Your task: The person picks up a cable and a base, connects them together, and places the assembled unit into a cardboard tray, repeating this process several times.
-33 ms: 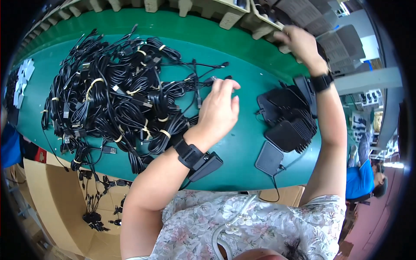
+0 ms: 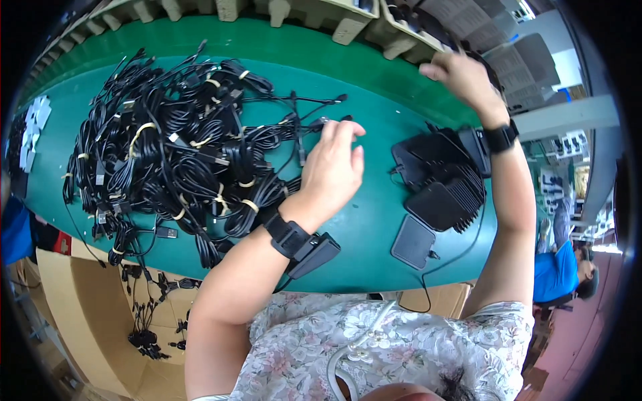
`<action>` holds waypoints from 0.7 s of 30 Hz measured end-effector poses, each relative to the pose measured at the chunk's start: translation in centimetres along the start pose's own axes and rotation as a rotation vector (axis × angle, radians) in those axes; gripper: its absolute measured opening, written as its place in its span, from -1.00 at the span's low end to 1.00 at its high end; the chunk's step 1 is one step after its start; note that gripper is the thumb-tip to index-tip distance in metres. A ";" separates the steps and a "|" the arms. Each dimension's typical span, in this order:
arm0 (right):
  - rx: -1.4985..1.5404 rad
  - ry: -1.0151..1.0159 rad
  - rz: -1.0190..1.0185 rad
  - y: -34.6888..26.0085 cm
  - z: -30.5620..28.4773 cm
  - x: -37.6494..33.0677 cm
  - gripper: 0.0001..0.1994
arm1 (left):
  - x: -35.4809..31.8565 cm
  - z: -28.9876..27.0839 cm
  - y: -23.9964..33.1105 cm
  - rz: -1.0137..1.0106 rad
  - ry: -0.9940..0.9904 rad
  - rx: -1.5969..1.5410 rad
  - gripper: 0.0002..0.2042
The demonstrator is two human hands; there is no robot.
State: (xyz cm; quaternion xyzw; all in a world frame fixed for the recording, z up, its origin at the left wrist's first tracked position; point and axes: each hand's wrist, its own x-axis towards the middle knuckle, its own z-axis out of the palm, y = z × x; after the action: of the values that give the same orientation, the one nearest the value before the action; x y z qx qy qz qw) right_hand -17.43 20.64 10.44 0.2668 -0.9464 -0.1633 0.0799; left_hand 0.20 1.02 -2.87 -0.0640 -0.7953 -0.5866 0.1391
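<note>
Cables [image 2: 180, 154], black, mostly heaped unsorted on our green desk [image 2: 374, 227]; left hand [image 2: 331, 170] fingers loosely spread over one lead, right hand [image 2: 465, 77] fingers curled, grip indiscernible.

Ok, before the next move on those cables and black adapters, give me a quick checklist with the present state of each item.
1. Left hand at the edge of the cable pile: ok, fingers over a loose cable end.
2. Left hand actually gripping a cable: cannot tell, palm faces away.
3. Right hand free: cannot tell, raised at the far trays, fingers curled.
4. Stack of black adapters within reach on the green table: ok.
5. Cables kept bundled: ok, most carry yellow ties.
6. Table edge: not ok, some cables hang over into the cardboard box.
</note>
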 end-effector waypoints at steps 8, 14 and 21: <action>0.203 0.036 -0.277 -1.8 -0.4 -10.0 -0.76 | 0.5 0.3 0.2 0.016 -0.053 0.050 -0.75; 0.668 0.186 -0.052 -3.2 -2.9 -8.9 -0.82 | 0.8 0.5 0.6 -0.032 -0.018 -0.066 -0.67; 1.547 -0.132 0.100 -5.6 -3.2 -7.1 -0.76 | 1.3 -0.8 2.3 -0.213 -0.248 -0.923 -0.69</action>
State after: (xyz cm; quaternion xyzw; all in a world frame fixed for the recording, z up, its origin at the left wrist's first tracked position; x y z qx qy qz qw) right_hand -8.00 18.99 11.01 0.1934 -0.8050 0.5318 -0.1783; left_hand -0.34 0.87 -0.18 -0.1067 -0.4650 -0.8768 -0.0602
